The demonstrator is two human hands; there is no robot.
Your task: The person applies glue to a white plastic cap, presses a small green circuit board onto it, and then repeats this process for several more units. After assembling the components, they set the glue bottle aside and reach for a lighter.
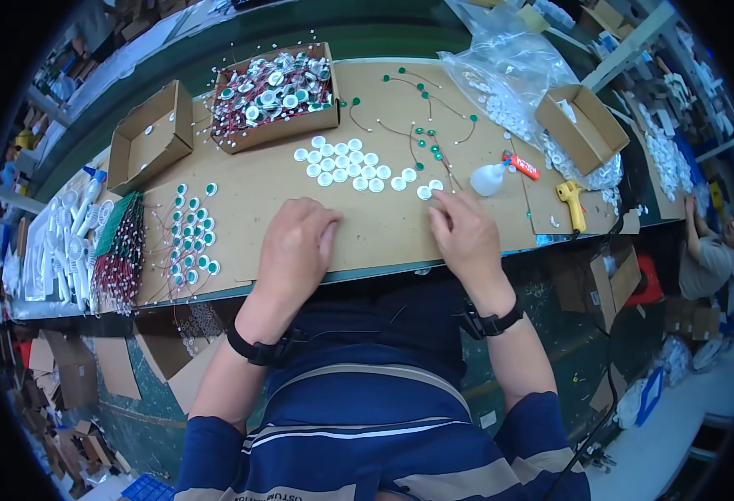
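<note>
My left hand (293, 246) rests on the brown board with its fingers curled in. Whatever those fingers may hold is hidden. To the right, my right hand (469, 238) has its thumb and index finger apart, the index fingertip at the edge of a white round cap (434, 185). A second white cap (424, 193) lies just beside it. Beyond both hands a group of white round caps (342, 162) lies spread out. Farther back are small green discs with thin wires (421, 143). A white squeeze bottle (487, 179) lies near my right hand, touching a red tube (520, 164).
A cardboard box (231, 144) heaped with wired discs stands at the back, beside an open box (133, 167). White caps with green discs (192, 236) and wire bundles (119, 259) lie left. A yellow glue gun (571, 205), a box (584, 129) and a plastic bag (509, 58) lie right.
</note>
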